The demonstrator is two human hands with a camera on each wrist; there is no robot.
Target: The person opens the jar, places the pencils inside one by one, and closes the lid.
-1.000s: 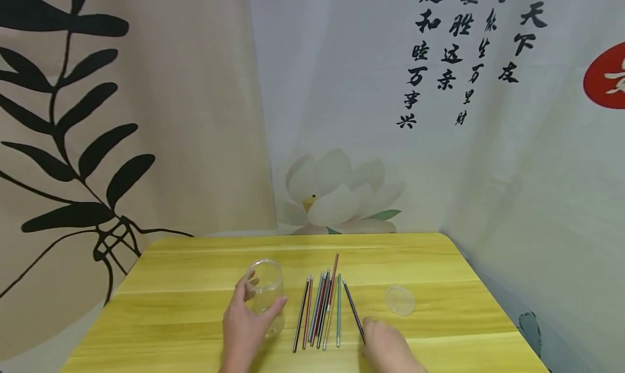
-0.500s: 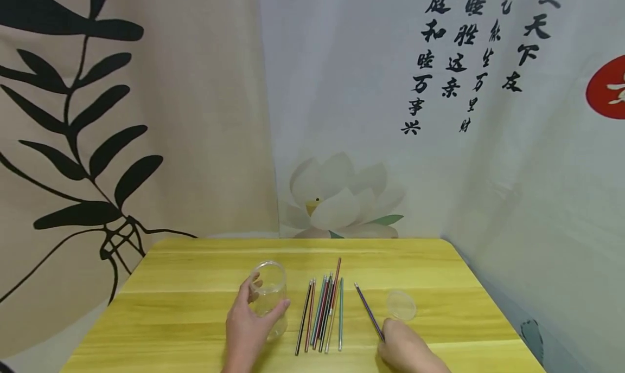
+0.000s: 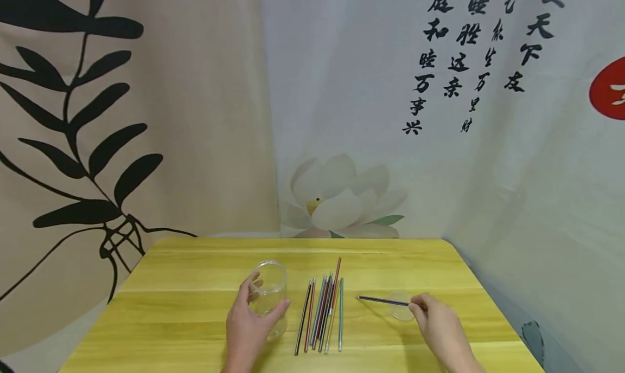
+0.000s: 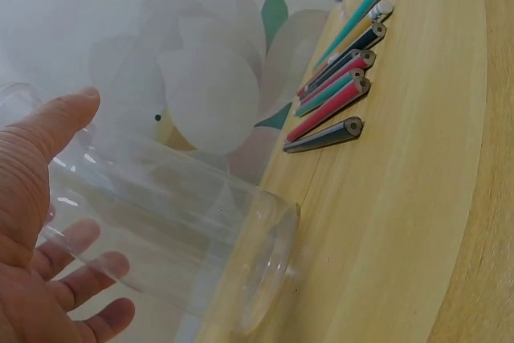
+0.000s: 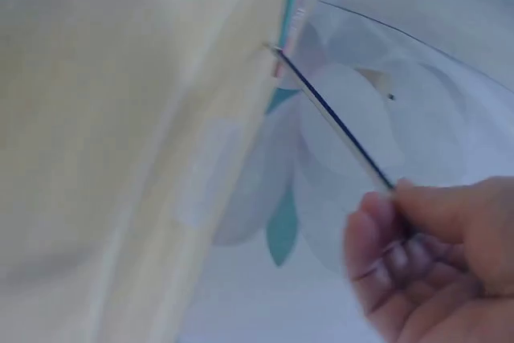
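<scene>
My left hand [image 3: 248, 325] grips a clear plastic jar [image 3: 271, 297] that stands upright on the table, its mouth uncovered. The left wrist view shows the thumb on one side of the jar [image 4: 181, 222] and curled fingers on the other. Between thumb and fingers, my right hand [image 3: 441, 327] pinches one end of a dark pencil [image 3: 383, 300], raised above the table and pointing left. In the right wrist view the pencil [image 5: 333, 122] looks slightly blurred. Several pencils [image 3: 319, 313] in black, red, teal and other colours lie side by side between the hands.
A clear round lid [image 3: 401, 314] lies flat on the wooden table [image 3: 185, 308], partly behind the held pencil. Behind the table hangs a pale curtain [image 3: 342, 91] printed with a flower, leaves and writing.
My right hand has moved right and away from me, lifting the dark pencil off the table and swinging it nearly level. The left hand and jar hold almost still.
</scene>
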